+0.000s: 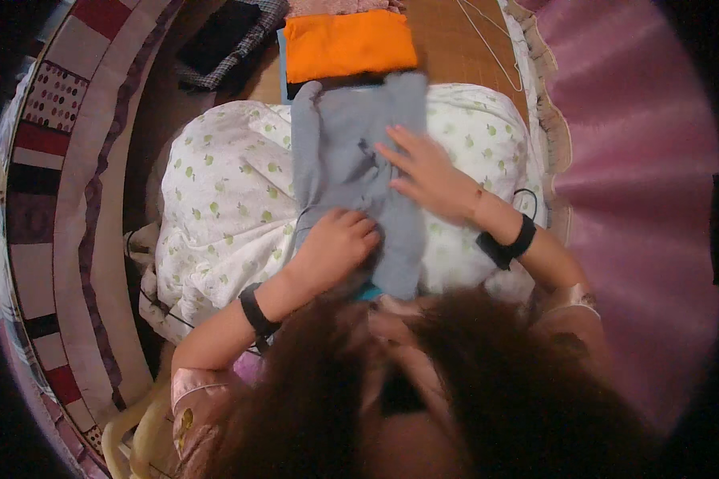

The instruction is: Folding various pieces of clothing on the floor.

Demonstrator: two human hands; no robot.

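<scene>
A grey garment (339, 160), folded into a long strip with some wrinkles, lies lengthwise in front of me. Its near end comes close to my body, over a white cloth with green prints (232, 176). My right hand (439, 177) rests on its right side, fingers spread and nearly flat, slightly blurred. Lower down, my left hand (335, 249) is closed against the left part of the garment, its fingers curled into the fabric; the fingertips are partly hidden. A black band sits on each wrist.
Beyond the garment's far end, a folded orange cloth (350, 46) tops a stack on the brown wooden surface (455, 48). Dark and checked folded clothes (230, 48) lie at the far left. A white wire hanger (495, 48) is at the far right, near a pink curtain (631, 160).
</scene>
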